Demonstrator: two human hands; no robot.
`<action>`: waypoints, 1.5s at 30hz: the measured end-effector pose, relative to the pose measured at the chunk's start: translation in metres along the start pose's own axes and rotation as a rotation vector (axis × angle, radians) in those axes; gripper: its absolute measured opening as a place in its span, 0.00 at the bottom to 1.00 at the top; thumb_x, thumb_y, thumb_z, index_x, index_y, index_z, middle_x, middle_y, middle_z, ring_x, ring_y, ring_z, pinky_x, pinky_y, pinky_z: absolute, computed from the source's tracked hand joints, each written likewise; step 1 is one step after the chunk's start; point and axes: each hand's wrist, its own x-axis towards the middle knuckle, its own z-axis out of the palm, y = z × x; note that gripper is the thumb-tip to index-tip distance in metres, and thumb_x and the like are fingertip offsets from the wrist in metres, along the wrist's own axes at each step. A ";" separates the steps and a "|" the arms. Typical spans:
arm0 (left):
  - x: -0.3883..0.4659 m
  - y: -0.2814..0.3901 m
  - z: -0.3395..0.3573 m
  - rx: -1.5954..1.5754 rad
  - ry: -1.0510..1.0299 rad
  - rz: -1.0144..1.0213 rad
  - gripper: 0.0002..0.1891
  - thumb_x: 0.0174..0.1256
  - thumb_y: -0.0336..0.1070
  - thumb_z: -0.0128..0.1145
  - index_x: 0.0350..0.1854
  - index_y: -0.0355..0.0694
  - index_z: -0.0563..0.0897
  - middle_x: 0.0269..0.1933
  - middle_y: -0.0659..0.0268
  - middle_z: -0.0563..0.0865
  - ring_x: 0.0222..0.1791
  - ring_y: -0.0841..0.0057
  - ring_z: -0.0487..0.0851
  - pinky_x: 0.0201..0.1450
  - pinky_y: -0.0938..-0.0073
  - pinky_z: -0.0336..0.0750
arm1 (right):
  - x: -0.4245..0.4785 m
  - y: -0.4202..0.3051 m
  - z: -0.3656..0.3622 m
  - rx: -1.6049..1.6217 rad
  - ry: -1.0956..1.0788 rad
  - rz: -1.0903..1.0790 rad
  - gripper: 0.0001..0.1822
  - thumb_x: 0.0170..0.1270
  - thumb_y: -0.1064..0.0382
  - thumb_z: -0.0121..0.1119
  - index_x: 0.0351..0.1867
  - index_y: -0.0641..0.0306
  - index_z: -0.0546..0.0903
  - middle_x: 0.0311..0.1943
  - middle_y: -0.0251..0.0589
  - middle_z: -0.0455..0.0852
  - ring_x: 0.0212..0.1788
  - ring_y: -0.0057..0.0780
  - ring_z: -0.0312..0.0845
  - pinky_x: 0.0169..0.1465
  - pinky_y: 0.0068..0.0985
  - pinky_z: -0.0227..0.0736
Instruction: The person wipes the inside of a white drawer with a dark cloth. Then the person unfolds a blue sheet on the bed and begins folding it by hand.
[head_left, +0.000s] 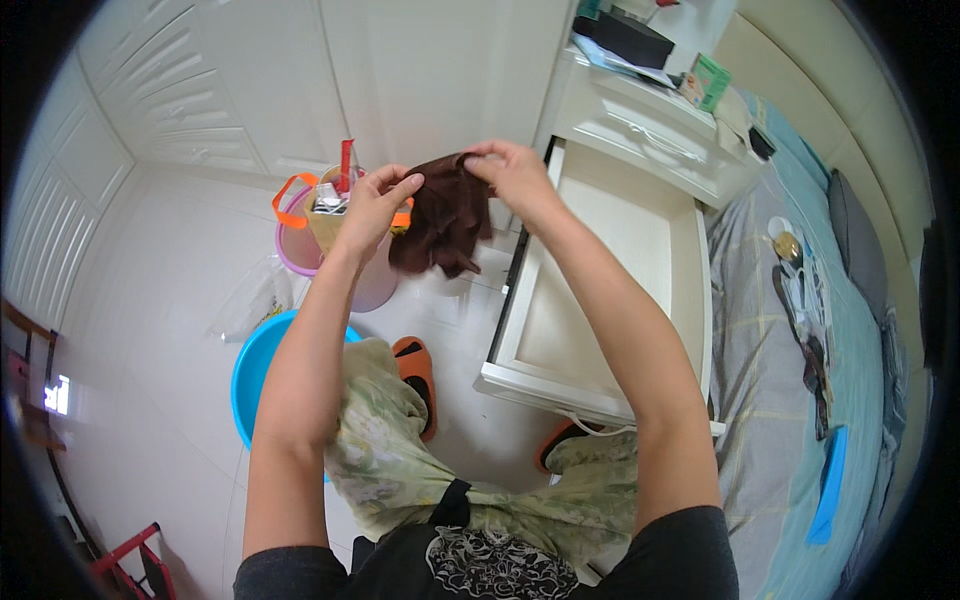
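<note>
A dark brown cloth (448, 217) hangs in loose folds between my two hands. My left hand (375, 202) pinches its upper left corner between thumb and fingers. At its upper right edge, my right hand (514, 176) grips the fabric the same way. The lower end of the cloth is blurred. Below and to the right of my right hand, a white drawer (574, 330) is pulled far out of the bedside cabinet (637, 120); its visible floor is bare, and my right forearm covers part of it.
Behind my left hand, a pink bin (296, 251) holds a bag with orange handles (289, 199). A blue basin (259, 375) and a clear plastic bag (255, 300) are on the tiled floor. The bed (765, 360) at right carries cables, a strap and a blue strip (829, 491).
</note>
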 end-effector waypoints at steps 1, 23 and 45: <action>-0.003 0.000 -0.004 0.052 0.037 0.007 0.09 0.73 0.39 0.62 0.42 0.38 0.83 0.36 0.74 0.83 0.38 0.87 0.79 0.44 0.83 0.73 | -0.003 -0.015 -0.001 0.152 -0.015 0.039 0.10 0.70 0.66 0.59 0.49 0.64 0.84 0.35 0.34 0.89 0.37 0.21 0.82 0.42 0.22 0.76; -0.039 -0.039 -0.040 0.307 0.314 0.145 0.09 0.72 0.31 0.60 0.50 0.39 0.78 0.40 0.72 0.84 0.40 0.86 0.79 0.46 0.81 0.72 | 0.008 -0.016 0.049 -0.570 0.049 -0.325 0.16 0.67 0.57 0.53 0.44 0.66 0.85 0.42 0.57 0.88 0.47 0.55 0.83 0.52 0.42 0.77; -0.064 0.001 -0.007 -0.023 0.107 0.025 0.08 0.77 0.33 0.55 0.52 0.37 0.80 0.43 0.67 0.86 0.41 0.83 0.85 0.45 0.80 0.81 | -0.033 -0.015 0.030 -0.263 -0.090 -0.085 0.21 0.65 0.58 0.57 0.52 0.75 0.82 0.48 0.59 0.87 0.54 0.48 0.84 0.59 0.37 0.75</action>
